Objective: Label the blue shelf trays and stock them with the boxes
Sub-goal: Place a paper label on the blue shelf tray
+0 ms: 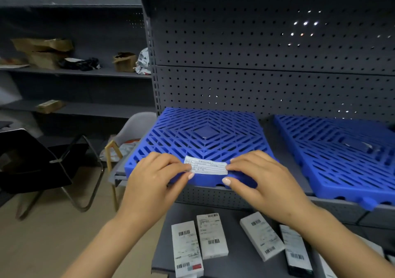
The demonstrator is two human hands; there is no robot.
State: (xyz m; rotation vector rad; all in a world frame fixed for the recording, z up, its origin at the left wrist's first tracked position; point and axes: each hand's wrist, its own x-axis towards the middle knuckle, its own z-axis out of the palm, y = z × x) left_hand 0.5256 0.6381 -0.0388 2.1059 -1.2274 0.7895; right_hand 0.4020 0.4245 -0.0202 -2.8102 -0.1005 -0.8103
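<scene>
A grey perforated shelving unit (267, 64) fills most of the view, its back panel dotted with holes. On its middle shelf lie two blue slatted trays: the near tray (201, 136) sits straight ahead, and the second tray (342, 153) lies to its right, apart from it, with a strip of bare shelf between them.

On the lower shelf (239, 265), below the hands, lie several white boxes (211, 236) with barcodes, flat and side by side, some tilted out of line.

To the left stand another grey shelf rack (74, 72) holding crumpled brown cardboard (42, 51) and a dark folding chair (38, 162) on the floor.

The left hand (158, 175) and right hand (260, 177) meet at the front edge of the near tray. Between them lies a small white label (206, 167), flat on the tray's front rim, with printed lines too small to read. The left hand's fingers curl down, fingertips held close together, thumb and forefinger pinching the label's left end. The right hand's fingers are likewise curled and close, the forefinger tip touching the label's right end while the thumb (226, 181) presses the tray's front face just below it.
</scene>
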